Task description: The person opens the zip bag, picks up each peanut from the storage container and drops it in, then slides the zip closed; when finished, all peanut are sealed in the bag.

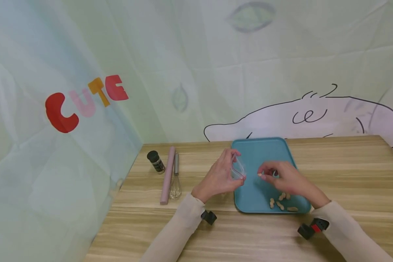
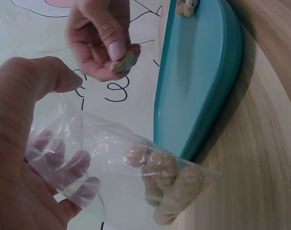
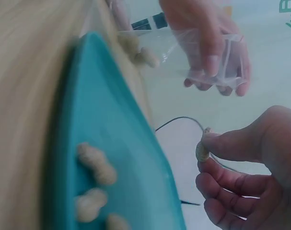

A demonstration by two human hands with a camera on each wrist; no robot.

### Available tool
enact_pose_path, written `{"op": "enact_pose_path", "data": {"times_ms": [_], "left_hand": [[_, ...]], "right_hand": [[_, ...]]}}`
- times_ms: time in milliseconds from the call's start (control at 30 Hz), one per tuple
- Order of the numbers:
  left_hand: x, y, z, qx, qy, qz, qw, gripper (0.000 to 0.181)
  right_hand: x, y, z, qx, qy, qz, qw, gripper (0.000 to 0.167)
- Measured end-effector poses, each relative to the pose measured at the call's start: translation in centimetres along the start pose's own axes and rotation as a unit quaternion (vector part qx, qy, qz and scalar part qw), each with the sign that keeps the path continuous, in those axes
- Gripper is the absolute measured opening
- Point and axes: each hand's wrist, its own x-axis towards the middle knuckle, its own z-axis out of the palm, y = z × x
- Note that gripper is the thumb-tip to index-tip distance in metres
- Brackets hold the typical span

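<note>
My left hand (image 1: 220, 174) holds a clear plastic bag (image 1: 238, 170) by its spread mouth, over the left edge of the blue tray (image 1: 255, 153). Several unshelled peanuts (image 2: 167, 179) lie in the bottom of the bag, seen in the left wrist view. Between the thumb and fingertips of my right hand (image 1: 283, 176) a single peanut (image 3: 203, 149) is pinched. That hand is above the tray, to the right of the bag and apart from it. Below it, several loose peanuts (image 1: 280, 205) lie at the tray's near right part.
Left of the tray on the wooden table (image 1: 134, 222) lie a whisk (image 1: 175, 182) and a pink rolling pin (image 1: 167, 176). A black-capped jar (image 1: 156, 162) stands beside them. A printed cloth (image 1: 190, 72) hangs behind the table.
</note>
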Motion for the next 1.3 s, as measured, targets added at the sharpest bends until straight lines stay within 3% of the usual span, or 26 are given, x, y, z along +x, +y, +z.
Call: {"op": "enact_pose_path", "data": {"times_ms": [300, 667, 1300], "left_hand": [[0.0, 0.1, -0.1, -0.001, -0.001, -0.001, 1.0000, 0.073], [0.0, 0.0, -0.1, 0.003, 0.000, 0.014, 0.9999, 0.073], [0.0, -0.3, 0.0, 0.024, 0.007, 0.033, 0.9991, 0.071]], "right_hand": [[1.6, -2.0, -1.1, 0.001, 0.036, -0.017, 0.9992, 0.011], [3.4, -4.6, -0.7, 0.014, 0.051, -0.025, 0.9983, 0.013], [4.6, -5.4, 0.4, 0.040, 0.022, -0.054, 0.9975, 0.013]]}}
